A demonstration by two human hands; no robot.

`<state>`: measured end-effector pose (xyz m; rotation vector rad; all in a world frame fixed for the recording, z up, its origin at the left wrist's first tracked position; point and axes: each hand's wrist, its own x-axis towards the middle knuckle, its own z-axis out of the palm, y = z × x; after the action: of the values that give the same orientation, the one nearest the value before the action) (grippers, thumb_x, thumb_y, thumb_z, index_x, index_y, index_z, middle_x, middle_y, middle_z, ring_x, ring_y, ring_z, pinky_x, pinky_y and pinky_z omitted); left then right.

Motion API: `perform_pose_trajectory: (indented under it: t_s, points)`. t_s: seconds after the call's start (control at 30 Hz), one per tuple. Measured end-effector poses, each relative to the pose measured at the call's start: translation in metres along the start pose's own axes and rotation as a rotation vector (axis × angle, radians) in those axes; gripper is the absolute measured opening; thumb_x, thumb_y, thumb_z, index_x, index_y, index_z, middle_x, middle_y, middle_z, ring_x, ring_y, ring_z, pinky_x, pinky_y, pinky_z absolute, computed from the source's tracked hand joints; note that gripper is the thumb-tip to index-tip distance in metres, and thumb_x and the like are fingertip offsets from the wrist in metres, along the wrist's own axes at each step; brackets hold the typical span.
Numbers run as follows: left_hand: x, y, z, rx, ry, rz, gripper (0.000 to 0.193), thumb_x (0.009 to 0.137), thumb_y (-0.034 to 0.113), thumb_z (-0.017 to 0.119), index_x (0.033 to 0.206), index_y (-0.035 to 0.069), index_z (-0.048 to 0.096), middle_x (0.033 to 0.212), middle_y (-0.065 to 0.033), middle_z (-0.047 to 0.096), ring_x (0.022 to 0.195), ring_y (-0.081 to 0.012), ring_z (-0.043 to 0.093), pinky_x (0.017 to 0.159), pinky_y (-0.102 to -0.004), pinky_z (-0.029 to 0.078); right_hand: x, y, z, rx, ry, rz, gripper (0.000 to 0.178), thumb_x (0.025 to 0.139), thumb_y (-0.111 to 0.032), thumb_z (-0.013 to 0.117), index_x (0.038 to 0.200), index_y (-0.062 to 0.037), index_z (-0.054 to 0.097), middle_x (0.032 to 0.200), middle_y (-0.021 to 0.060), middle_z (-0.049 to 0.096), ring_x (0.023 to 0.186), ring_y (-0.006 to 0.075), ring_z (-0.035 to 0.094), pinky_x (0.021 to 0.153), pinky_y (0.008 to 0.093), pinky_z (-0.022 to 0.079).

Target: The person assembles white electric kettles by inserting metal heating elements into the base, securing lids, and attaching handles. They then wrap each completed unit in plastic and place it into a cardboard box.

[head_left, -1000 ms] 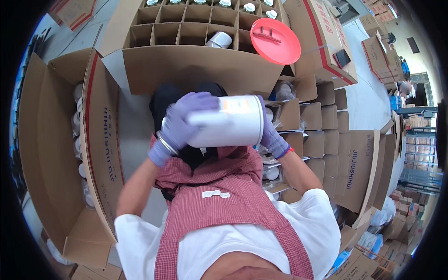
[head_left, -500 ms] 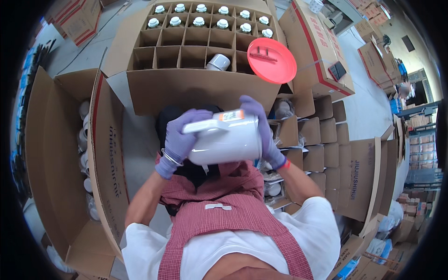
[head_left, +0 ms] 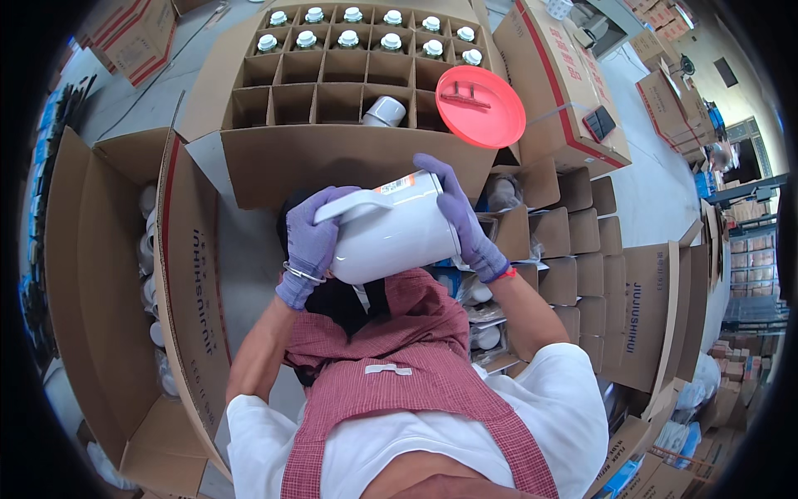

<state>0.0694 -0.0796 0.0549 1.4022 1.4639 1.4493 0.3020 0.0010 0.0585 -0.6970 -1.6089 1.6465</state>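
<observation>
Between my two purple-gloved hands a glossy white jug (head_left: 391, 237) with a long handle and an orange-and-white label is held on its side, tilted, above my lap. My left hand (head_left: 312, 237) is closed round the end by the handle; some of its fingers are hidden behind the jug. My right hand (head_left: 461, 216) grips the opposite, flat end, with fingers over its rim. Just beyond, a divided carton (head_left: 349, 162) holds several clear bottles with white caps (head_left: 349, 38) in its far rows. A white cup-like piece (head_left: 385, 111) lies tilted in a near compartment.
A red round plate (head_left: 482, 87) with a dark thin piece on it rests over the carton's right corner. An open box (head_left: 100, 274) with wrapped white items stands at left. Cardboard dividers (head_left: 573, 241) and wrapped parts fill a box at right. A phone (head_left: 598, 123) lies on a closed carton.
The jug has tilted, its flat end rising at the right and its handle end dropping slightly at the left. Both hands have moved a little left with it.
</observation>
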Motion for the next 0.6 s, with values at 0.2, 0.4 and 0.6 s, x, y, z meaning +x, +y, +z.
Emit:
perform_pose_trajectory:
  t_s: [0.2,0.4,0.6]
  points:
    - [-0.012,-0.005,-0.011,-0.328,-0.061,-0.3,0.033,0.083,-0.001,0.049,0.108,-0.004,0.071,0.104,-0.0131,0.073,0.096,-0.0189,0.068,0.093,-0.0335,0.052,-0.007,0.005,-0.001,-0.294,-0.095,-0.109,0.068,0.093,-0.042,0.044,0.148,-0.0036,0.034,0.152,0.0205,0.03,0.143,0.0359,0.028,0.117,0.0438,0.02]
    - [-0.018,-0.018,-0.01,-0.531,-0.188,-0.287,0.028,0.1,0.015,0.051,0.109,-0.005,0.069,0.096,-0.0086,0.071,0.085,-0.0122,0.066,0.075,-0.0258,0.053,0.016,-0.09,0.019,-0.724,-0.52,-0.475,0.103,0.061,-0.059,0.073,0.146,-0.009,0.043,0.153,0.0228,0.031,0.141,0.0491,0.025,0.115,0.0627,0.013]
    - [-0.02,-0.027,-0.016,-0.326,-0.034,-0.337,0.028,0.099,0.017,0.054,0.109,-0.005,0.069,0.095,-0.0068,0.071,0.087,-0.0123,0.065,0.076,-0.0261,0.053,0.016,-0.051,0.013,-0.697,-0.376,-0.496,0.1,0.059,-0.058,0.072,0.143,-0.0106,0.047,0.149,0.0212,0.039,0.141,0.0451,0.031,0.115,0.062,0.014]
